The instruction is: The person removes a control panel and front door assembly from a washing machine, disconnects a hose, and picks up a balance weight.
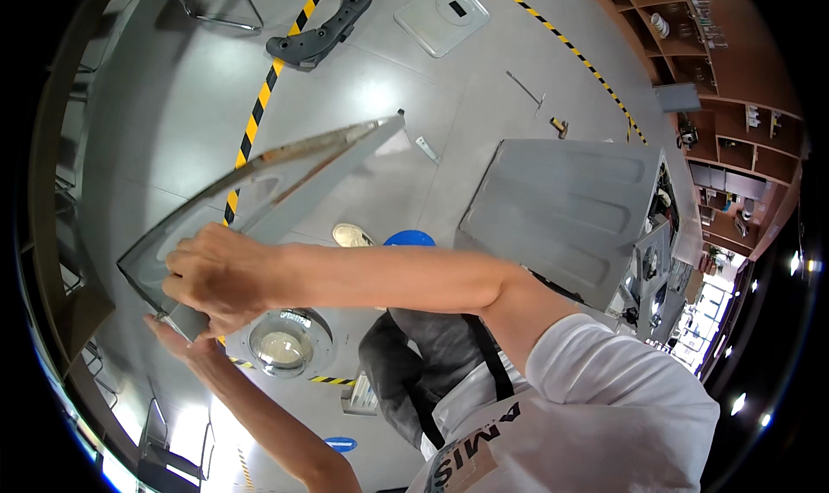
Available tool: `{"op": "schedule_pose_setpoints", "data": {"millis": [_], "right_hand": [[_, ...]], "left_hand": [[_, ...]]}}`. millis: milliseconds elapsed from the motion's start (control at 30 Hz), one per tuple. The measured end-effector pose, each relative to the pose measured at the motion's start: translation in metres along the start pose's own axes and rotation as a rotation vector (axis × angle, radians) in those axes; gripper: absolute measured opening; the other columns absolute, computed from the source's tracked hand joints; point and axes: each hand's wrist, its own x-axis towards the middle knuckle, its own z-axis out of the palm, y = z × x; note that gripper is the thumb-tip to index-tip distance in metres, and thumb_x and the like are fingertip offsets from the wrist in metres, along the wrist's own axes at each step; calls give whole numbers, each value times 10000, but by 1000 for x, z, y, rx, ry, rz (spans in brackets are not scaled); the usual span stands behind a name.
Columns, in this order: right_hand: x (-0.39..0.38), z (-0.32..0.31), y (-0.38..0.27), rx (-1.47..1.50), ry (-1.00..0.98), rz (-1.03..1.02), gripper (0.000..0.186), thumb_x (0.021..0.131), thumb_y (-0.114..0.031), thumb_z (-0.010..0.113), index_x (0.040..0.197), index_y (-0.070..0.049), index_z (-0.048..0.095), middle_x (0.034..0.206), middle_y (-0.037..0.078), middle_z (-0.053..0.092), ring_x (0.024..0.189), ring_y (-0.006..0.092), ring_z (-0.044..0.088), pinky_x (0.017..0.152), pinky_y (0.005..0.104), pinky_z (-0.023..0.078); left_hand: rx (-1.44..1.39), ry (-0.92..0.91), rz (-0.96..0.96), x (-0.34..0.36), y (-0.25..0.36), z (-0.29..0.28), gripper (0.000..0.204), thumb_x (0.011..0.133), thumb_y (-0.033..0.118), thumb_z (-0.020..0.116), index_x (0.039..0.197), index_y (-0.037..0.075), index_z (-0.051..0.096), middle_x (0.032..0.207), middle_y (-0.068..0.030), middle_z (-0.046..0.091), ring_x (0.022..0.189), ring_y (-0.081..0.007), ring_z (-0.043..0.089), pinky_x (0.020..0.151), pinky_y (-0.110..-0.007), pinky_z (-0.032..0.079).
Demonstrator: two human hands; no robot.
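A grey sheet-metal panel (pixel 298 201) with folded edges and brownish marks along one flange is held up at a tilt on the left. My right hand (pixel 216 273) closes over its near end, knuckles up. Below that, my left hand (pixel 186 342) grips the lower corner (pixel 184 319) of the panel; some of its fingers are hidden behind the metal. The panel's far tip points up and right, above the floor. On the floor beneath my right forearm lies a round washing machine door (pixel 283 344) with a glass bowl.
A grey washing machine cabinet (pixel 566 212) with exposed inner parts stands right. On the floor lie a hammer (pixel 560 128), T-handle wrench (pixel 527 91), metal strip (pixel 427 150), curved dark grey piece (pixel 332 28) and pale flat panel (pixel 423 27). Striped floor tape (pixel 256 117) runs past; shelves (pixel 734 122) stand far right.
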Motion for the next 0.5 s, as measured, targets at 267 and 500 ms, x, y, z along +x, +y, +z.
{"op": "schedule_pose_setpoints", "data": {"millis": [267, 500], "right_hand": [[20, 17, 34, -133, 134, -141, 423, 488, -354, 820, 599, -67, 529, 639, 41, 535, 619, 202, 575, 506, 317, 440], [-61, 38, 3, -134, -102, -68, 508, 452, -336, 798, 811, -85, 540, 827, 29, 535, 818, 192, 550, 681, 310, 427]], "left_hand": [[-301, -28, -423, 45, 40, 29, 284, 870, 259, 565, 1037, 29, 575, 1044, -118, 629, 939, -254, 626, 812, -375, 526], [-373, 13, -470, -17, -21, -36, 356, 819, 117, 527, 1134, -49, 519, 1107, -165, 593, 999, -275, 581, 898, -393, 478]]}}
